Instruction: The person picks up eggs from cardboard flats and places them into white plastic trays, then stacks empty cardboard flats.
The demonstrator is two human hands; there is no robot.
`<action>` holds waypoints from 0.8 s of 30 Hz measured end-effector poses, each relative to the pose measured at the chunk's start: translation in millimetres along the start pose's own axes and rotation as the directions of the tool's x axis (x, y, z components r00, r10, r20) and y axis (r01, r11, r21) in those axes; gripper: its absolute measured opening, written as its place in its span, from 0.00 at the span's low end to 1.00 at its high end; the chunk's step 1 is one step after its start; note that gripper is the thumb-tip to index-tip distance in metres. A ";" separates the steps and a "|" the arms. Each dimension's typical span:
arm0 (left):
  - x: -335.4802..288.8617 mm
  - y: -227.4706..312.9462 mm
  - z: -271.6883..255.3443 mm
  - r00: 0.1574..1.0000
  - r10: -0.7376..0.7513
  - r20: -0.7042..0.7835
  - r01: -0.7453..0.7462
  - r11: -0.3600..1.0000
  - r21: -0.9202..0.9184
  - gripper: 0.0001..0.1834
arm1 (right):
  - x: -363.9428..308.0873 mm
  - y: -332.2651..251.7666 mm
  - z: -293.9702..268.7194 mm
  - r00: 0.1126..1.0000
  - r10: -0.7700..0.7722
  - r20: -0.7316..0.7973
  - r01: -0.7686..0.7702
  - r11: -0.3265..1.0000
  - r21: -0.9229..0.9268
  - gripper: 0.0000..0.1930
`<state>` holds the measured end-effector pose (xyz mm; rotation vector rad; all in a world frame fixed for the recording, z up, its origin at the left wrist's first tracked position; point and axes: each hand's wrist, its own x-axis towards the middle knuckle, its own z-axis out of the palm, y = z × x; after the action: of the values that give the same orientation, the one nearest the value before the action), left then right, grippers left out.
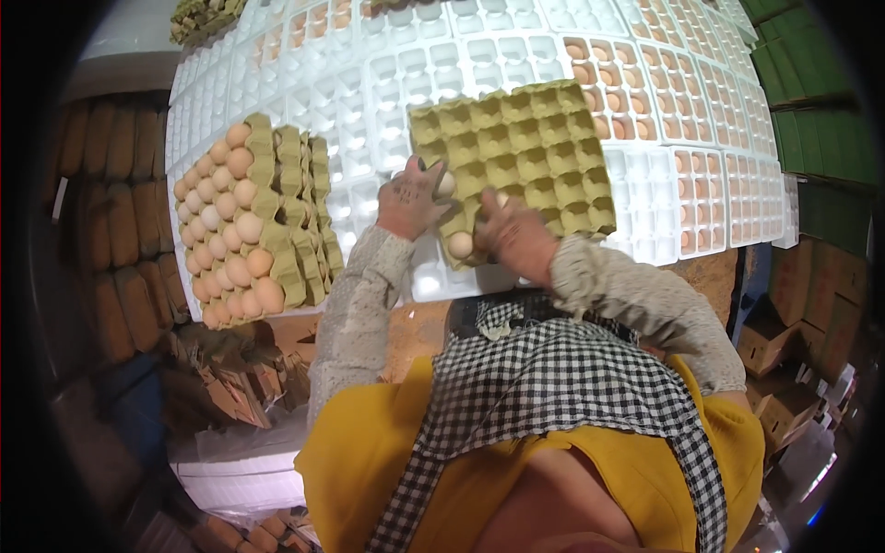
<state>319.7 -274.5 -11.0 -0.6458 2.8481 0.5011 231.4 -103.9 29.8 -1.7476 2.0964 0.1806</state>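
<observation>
Reaches with both hands over the near left part of a yellow-green pulp egg tray (544,157), set on a layer of white plastic trays (498,55) close to that layer's near edge. Has the left hand (412,203) at the pulp tray's left edge, back of the hand up, up against a pale egg (445,184) just right of the fingers; cannot tell whether gripping it or only touching. Brings the right hand (518,238) in across the tray's near edge, pointed toward the left hand, with a second egg (502,198) partly hidden at the fingers; cannot tell here either whether grasping or released. Shows a third egg (460,244) in the tray's near left corner, just left of the right hand and nearer the body than the left hand's fingertips. Toward the near left corner of the white layer, has a stack of pulp trays (297,203) well apart from the left hand, bearing rows of brown eggs (210,217). Beyond the pulp tray's far right corner, shows more eggs (607,77) in white trays, continuing toward the layer's right edge. Wears grey speckled sleeves (364,286) and a black-and-white checked apron (553,369) over a yellow top (359,433).
</observation>
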 end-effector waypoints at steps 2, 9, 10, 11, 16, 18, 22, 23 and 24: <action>-5.8 -4.1 -7.2 1.000 -0.001 -0.030 -0.001 0.997 -0.083 0.32 | 11.0 -3.5 36.8 0.995 -0.074 -0.067 0.064 0.987 -0.147 0.16; -61.8 -6.3 -10.7 0.944 -0.256 0.207 0.206 -0.031 -0.978 0.24 | -34.4 106.6 18.8 0.991 -0.132 -0.036 -0.047 -0.577 0.815 0.29; -67.7 -10.0 3.7 0.988 -0.151 -0.033 0.033 0.415 -0.909 0.23 | -38.4 123.7 32.9 0.963 -0.237 -0.127 -0.105 -0.767 0.633 0.32; -73.1 -9.3 13.7 0.978 0.056 -0.199 -0.172 0.755 -0.633 0.22 | -45.1 126.5 35.2 1.000 -0.007 0.023 -0.020 -0.780 0.626 0.29; -75.8 59.2 -6.0 0.985 -0.054 0.161 0.038 0.994 0.100 0.26 | -45.7 147.1 51.7 0.987 0.158 -0.002 0.079 -0.481 0.873 0.23; -78.8 56.1 11.4 0.996 -0.042 0.075 0.018 0.954 0.299 0.30 | -40.7 142.6 40.7 0.900 0.220 -0.376 0.417 -0.184 0.890 0.21; -68.6 42.8 -2.8 0.979 -0.143 0.143 0.131 0.987 0.093 0.26 | -28.0 159.8 14.3 0.971 0.226 -0.081 0.217 -0.684 0.697 0.22; -71.1 29.0 -2.8 0.987 -0.143 0.077 0.151 0.980 -0.127 0.24 | -24.6 169.9 2.2 0.978 0.186 0.092 0.116 -0.859 0.499 0.21; -63.0 26.7 -16.6 0.921 -0.330 0.208 0.389 0.751 -0.534 0.22 | -23.4 184.3 -3.7 0.957 0.290 -0.007 0.214 -0.690 0.692 0.20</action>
<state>362.2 -233.5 27.4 -1.1972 2.3605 1.2852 55.8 -45.4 13.4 -0.0379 0.9419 -1.7585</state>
